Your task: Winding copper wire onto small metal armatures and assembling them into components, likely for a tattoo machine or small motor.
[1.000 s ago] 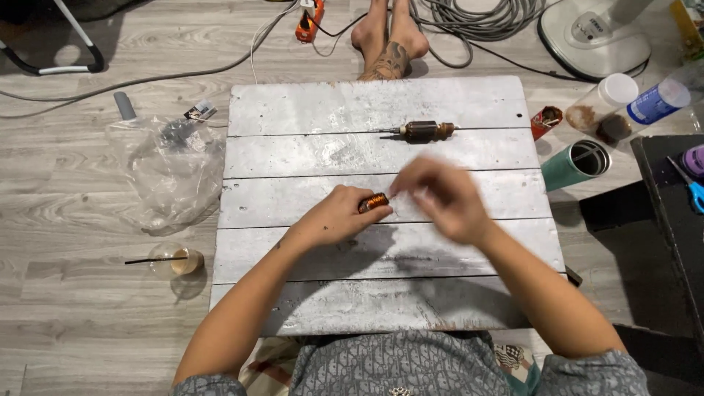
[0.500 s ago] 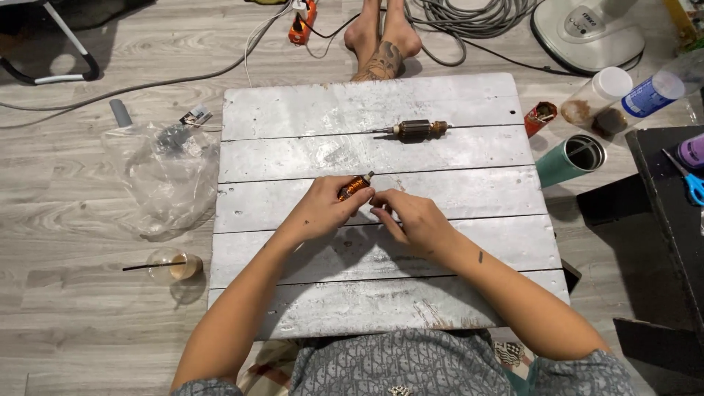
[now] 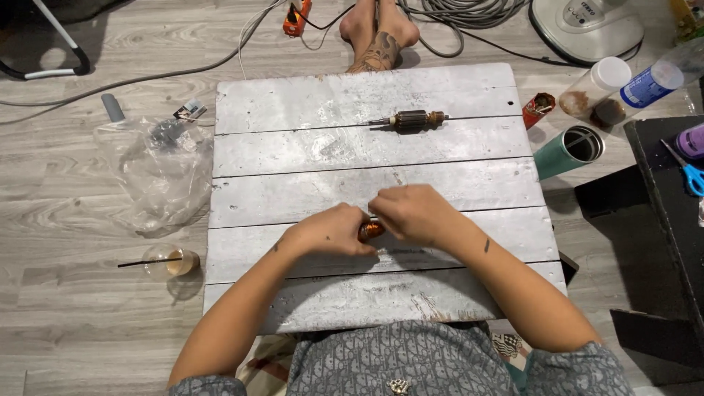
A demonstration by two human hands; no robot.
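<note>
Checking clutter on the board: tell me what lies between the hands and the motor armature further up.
Only bare board between the hands and the armature, in the head view.

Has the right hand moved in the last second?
Yes. The right hand has dropped toward the person, off the board's third plank onto the seam below, meeting the left hand around the copper coil.

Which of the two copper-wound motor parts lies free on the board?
The far armature, lying alone near the board's far edge; the other is held between both hands.
</note>
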